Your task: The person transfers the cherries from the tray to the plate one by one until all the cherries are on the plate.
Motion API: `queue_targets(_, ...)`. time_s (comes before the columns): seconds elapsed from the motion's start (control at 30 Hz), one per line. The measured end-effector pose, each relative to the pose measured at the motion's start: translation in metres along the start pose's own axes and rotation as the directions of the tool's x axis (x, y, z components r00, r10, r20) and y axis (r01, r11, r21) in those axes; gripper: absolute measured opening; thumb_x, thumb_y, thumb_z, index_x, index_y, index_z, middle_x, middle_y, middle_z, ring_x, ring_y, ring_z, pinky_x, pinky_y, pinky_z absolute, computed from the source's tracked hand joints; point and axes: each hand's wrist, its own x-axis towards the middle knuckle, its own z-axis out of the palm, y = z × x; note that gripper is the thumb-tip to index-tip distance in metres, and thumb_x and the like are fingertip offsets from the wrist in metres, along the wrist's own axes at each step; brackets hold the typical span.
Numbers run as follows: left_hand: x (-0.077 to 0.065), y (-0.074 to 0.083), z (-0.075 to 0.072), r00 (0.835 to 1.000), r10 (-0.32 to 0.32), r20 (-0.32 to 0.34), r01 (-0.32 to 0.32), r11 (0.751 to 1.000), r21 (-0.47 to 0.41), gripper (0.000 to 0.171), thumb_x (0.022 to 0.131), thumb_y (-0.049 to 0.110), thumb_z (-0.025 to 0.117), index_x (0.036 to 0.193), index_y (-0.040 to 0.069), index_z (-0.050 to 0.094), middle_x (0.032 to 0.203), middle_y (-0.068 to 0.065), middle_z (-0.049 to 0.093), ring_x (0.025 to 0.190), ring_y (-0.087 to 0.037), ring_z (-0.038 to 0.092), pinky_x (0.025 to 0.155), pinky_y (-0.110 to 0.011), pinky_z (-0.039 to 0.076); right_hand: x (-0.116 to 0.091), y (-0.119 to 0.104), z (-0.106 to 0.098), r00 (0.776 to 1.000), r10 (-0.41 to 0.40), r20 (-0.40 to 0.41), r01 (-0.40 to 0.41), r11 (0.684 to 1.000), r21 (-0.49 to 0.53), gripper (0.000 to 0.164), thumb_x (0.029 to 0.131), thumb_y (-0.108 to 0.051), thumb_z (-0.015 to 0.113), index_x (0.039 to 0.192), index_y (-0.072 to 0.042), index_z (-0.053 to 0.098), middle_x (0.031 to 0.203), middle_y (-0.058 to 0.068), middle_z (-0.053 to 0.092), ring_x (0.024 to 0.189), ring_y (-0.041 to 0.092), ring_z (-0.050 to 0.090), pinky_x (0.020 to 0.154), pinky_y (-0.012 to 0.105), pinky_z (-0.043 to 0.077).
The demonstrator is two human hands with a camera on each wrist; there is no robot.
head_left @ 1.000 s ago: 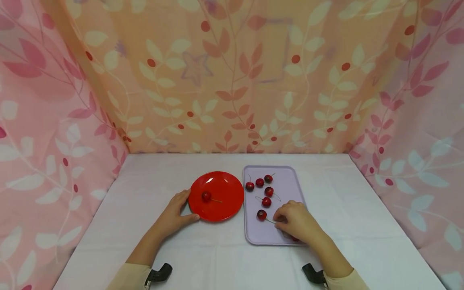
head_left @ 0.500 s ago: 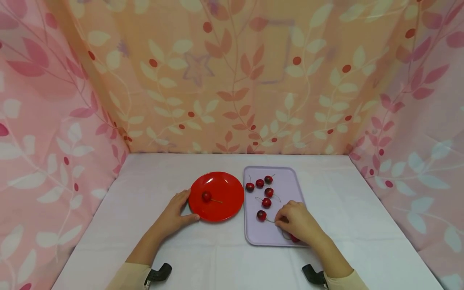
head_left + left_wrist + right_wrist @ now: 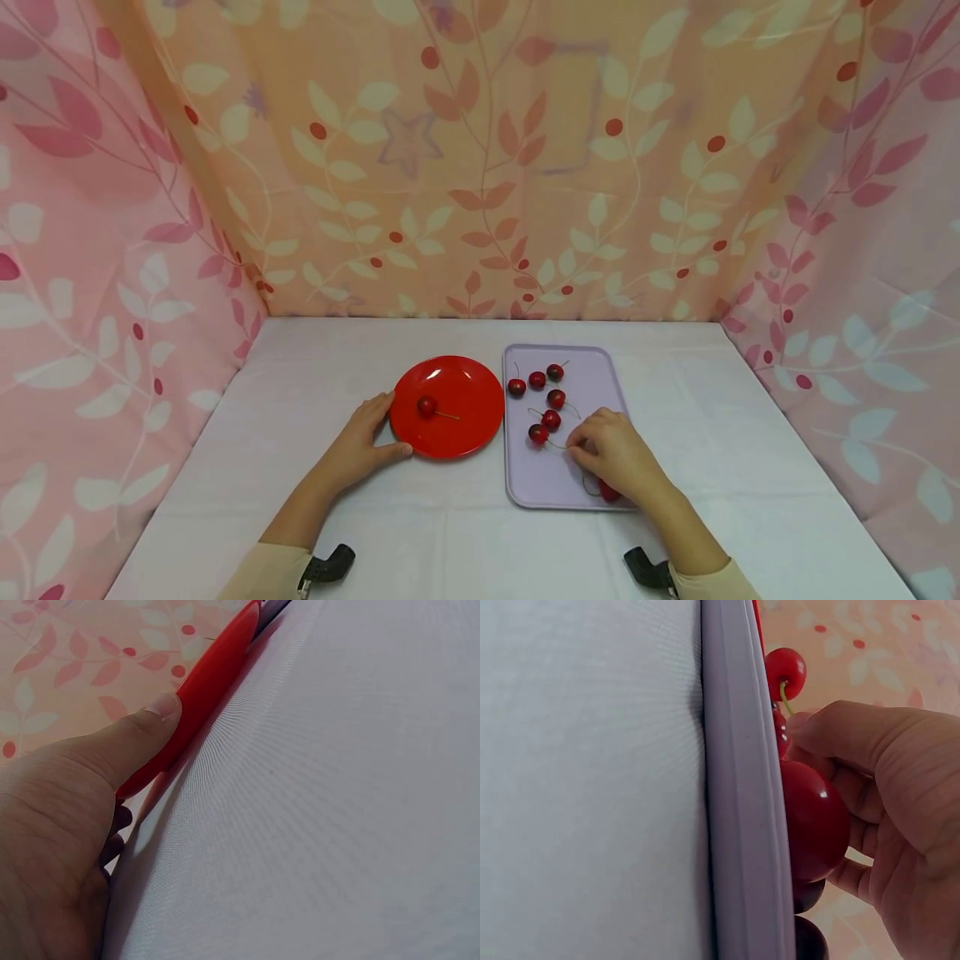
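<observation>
My left hand (image 3: 366,437) holds the near left rim of a shiny red plate (image 3: 468,383), thumb and fingers spread along the edge. In the left wrist view the thumb (image 3: 146,735) lies against the plate's rim (image 3: 214,679). One cherry with a stem (image 3: 427,406) lies on the plate. Over a lilac tray (image 3: 540,492), my right hand (image 3: 613,454) pinches the stem of a dark red cherry (image 3: 537,433). The right wrist view shows that cherry (image 3: 786,669) raised above the tray wall, its green stem running to the fingertips.
Several more cherries sit on the tray, among them one near the back (image 3: 555,372) and one partly under my right wrist (image 3: 609,490). Tray and plate stand side by side on a white cloth (image 3: 315,358). Patterned curtains (image 3: 480,167) enclose the back and sides.
My right hand has risen slightly, and the cherry on the pinched stem has moved away from me, closer to the neighbouring cherry. The left hand and plate stay put.
</observation>
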Motion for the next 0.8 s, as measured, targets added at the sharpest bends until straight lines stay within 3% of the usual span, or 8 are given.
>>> queue_targets(0.2, -0.001, -0.001, 0.001, 1.0, -0.01, -0.001, 0.01, 1.0, 0.012, 0.106, 0.08, 0.057, 0.082, 0.163, 0.016, 0.03, 0.167, -0.013, 0.03, 0.155, -0.039, 0.02, 0.122, -0.064, 0.023, 0.001, -0.002, -0.001, 0.998, -0.041, -0.041, 0.042, 0.998, 0.037, 0.013, 0.083, -0.021, 0.085, 0.082, -0.028, 0.073, 0.084, -0.019, 0.066, 0.092, 0.008, 0.057, 0.092, 0.042, 0.046)
queue_targets(0.43, -0.001, -0.003, 0.003, 1.0, -0.013, 0.008, 0.012, 1.0, 0.002, 0.106, 0.08, 0.057, 0.082, 0.163, 0.017, 0.029, 0.167, -0.012, 0.03, 0.155, -0.038, 0.021, 0.122, -0.064, 0.024, 0.007, -0.014, -0.006, 0.991, -0.106, -0.083, 0.11, 0.992, 0.056, 0.019, 0.082, -0.019, 0.086, 0.082, -0.031, 0.071, 0.082, -0.022, 0.065, 0.089, 0.005, 0.058, 0.087, 0.039, 0.049)
queue_targets(0.8, 0.0, -0.004, 0.002, 1.0, -0.009, 0.002, 0.009, 1.0, 0.018, 0.106, 0.08, 0.059, 0.081, 0.163, 0.016, 0.029, 0.167, -0.012, 0.03, 0.155, -0.037, 0.021, 0.123, -0.062, 0.023, 0.037, -0.034, -0.02, 0.99, -0.133, -0.044, 0.136, 0.985, 0.102, 0.015, 0.084, -0.015, 0.084, 0.085, -0.027, 0.075, 0.08, -0.021, 0.064, 0.086, 0.007, 0.055, 0.083, 0.036, 0.048)
